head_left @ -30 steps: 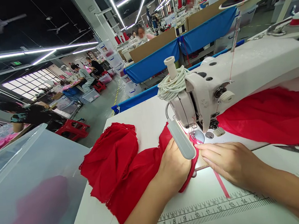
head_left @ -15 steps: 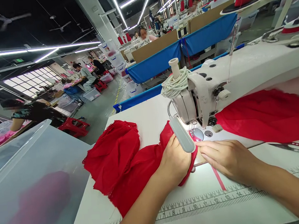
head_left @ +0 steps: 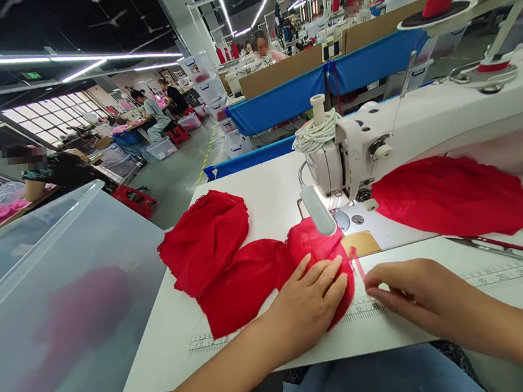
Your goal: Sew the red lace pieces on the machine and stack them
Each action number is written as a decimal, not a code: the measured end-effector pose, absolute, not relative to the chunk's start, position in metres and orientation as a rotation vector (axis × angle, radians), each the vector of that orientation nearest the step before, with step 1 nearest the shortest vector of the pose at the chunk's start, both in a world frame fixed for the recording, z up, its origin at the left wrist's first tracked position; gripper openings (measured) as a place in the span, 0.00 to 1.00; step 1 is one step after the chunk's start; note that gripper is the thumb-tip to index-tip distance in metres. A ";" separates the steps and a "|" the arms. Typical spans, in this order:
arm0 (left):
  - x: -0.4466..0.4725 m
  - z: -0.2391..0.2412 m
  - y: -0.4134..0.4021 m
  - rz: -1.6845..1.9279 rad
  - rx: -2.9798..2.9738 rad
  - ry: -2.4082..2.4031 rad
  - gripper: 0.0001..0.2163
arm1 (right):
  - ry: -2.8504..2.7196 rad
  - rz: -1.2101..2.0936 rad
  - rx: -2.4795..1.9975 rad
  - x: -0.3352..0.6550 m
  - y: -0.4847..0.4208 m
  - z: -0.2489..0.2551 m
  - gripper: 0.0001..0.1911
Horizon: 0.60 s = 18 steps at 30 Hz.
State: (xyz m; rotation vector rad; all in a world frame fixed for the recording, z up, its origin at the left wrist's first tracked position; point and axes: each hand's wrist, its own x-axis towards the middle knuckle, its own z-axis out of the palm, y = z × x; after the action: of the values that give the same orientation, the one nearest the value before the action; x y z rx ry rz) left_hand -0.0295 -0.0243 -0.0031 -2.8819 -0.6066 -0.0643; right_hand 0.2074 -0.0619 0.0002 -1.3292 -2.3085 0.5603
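Cloth [head_left: 246,283] lies on the table [head_left: 161,363], left and near of the machine [head_left: 424,122], long axis roughly left to right. Left hand [head_left: 305,307], nearer it, rests with fingers spread on its right end. Right hand [head_left: 419,295] curls farther right, beside the strip [head_left: 359,267]; whether it pinches that, I cannot tell.

White table [head_left: 166,357], red cloth [head_left: 208,243], sewing machine [head_left: 437,110]
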 end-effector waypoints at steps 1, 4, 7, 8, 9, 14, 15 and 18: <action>-0.034 -0.002 -0.030 -0.074 -2.924 -0.569 0.18 | -2.261 0.477 -1.366 0.207 -0.067 -0.005 0.13; -0.044 0.005 -0.039 -0.191 -3.064 -0.523 0.17 | -2.219 0.213 -1.399 0.205 -0.079 -0.020 0.10; -0.045 0.011 -0.033 -0.393 -3.133 -0.740 0.17 | -2.231 0.085 -1.400 0.200 -0.090 -0.028 0.15; -0.043 0.011 -0.028 -0.423 -3.120 -0.851 0.17 | -2.220 0.056 -1.410 0.199 -0.094 -0.029 0.16; -0.041 0.009 -0.023 -0.417 -3.087 -0.965 0.17 | -2.212 0.039 -1.421 0.198 -0.097 -0.028 0.16; -0.031 -0.006 -0.002 -0.083 -2.933 -1.257 0.24 | -2.208 0.050 -1.435 0.194 -0.109 -0.026 0.10; -0.031 -0.008 0.000 -0.043 -2.943 -1.255 0.25 | -2.202 0.065 -1.432 0.194 -0.111 -0.026 0.11; -0.033 -0.008 0.004 -0.056 -3.010 -1.198 0.25 | -2.135 0.102 -1.465 0.196 -0.112 -0.026 0.09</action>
State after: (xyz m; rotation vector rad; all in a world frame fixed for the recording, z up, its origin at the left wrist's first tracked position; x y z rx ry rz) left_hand -0.0332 0.0041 -0.0077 -3.0095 -1.1978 -0.0561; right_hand 0.1956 -0.1115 -0.0259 -1.4651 -2.1350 0.1018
